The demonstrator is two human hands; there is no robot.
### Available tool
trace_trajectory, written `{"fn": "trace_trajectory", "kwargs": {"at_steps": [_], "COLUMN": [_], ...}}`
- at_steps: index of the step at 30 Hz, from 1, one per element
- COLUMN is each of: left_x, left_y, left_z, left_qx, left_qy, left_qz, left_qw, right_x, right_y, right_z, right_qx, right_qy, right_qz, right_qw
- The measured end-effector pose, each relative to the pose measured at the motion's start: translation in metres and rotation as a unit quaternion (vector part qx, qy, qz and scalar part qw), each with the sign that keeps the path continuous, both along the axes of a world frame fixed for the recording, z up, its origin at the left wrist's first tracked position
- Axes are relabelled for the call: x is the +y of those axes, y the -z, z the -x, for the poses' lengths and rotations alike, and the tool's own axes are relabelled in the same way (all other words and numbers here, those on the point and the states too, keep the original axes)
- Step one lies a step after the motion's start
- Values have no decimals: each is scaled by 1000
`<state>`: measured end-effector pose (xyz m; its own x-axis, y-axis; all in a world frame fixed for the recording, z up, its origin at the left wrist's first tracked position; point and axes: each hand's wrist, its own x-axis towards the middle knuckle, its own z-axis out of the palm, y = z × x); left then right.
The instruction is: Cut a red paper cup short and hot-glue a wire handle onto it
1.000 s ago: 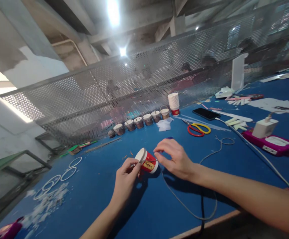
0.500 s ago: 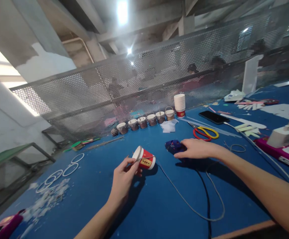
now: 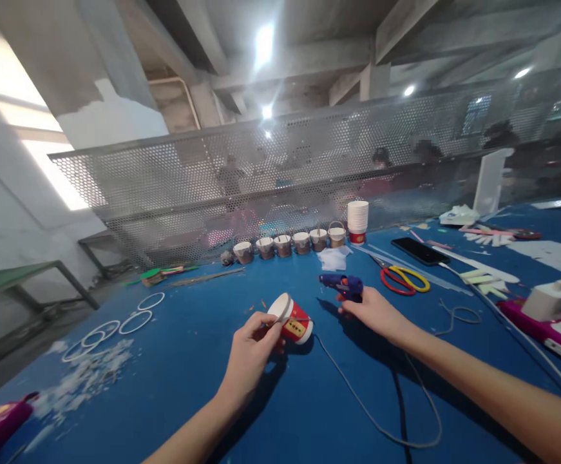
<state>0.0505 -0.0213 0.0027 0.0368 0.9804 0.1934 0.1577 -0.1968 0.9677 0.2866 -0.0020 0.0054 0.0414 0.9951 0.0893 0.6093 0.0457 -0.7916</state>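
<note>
A red and white paper cup (image 3: 295,327) lies tilted in my left hand (image 3: 254,348), its mouth toward the upper left. My left fingers and thumb pinch it near the rim. A grey cord (image 3: 352,386) runs across the cup's side and loops over the table to the right. My right hand (image 3: 370,312) is wrapped round the grip of a blue hot glue gun (image 3: 342,284), raised a little off the table. Its nozzle points left, above and to the right of the cup, apart from it.
Several grey-wrapped cups (image 3: 283,245) line the mesh screen, beside a stack of paper cups (image 3: 357,219). Scissors (image 3: 400,280), a phone (image 3: 420,251) and a purple power strip (image 3: 545,332) lie right. White rings (image 3: 135,322) and white scraps (image 3: 84,374) lie left.
My right hand has lifted the glue gun and turned it so its nozzle points left. The cup stays in my left hand. The whole view has shifted slightly.
</note>
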Motion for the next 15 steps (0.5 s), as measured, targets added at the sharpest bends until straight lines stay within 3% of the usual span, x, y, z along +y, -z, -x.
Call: {"fn": "trace_trajectory", "kwargs": {"at_steps": [3,5,11,15], "left_x": [-4,-7,-14,-17], "left_y": [-2,-3,-4,-3], "left_z": [-2,-3,-7,-9], "left_qx": [1,0,10,16], "left_qy": [3,6,27,36], "left_qz": [4,5,-6,3], "left_qw": [1000,1000,1000,999], "right_x": [-13,-22,-42,-44], "right_y": [4,9,20,20], "right_z": [17,30,60,63], "right_qx": [201,259,181,127], "right_qy": [5,-17,-155,-176], "right_qz": [-106,-132,-258,-299], "right_qw": [974,956,936,929]}}
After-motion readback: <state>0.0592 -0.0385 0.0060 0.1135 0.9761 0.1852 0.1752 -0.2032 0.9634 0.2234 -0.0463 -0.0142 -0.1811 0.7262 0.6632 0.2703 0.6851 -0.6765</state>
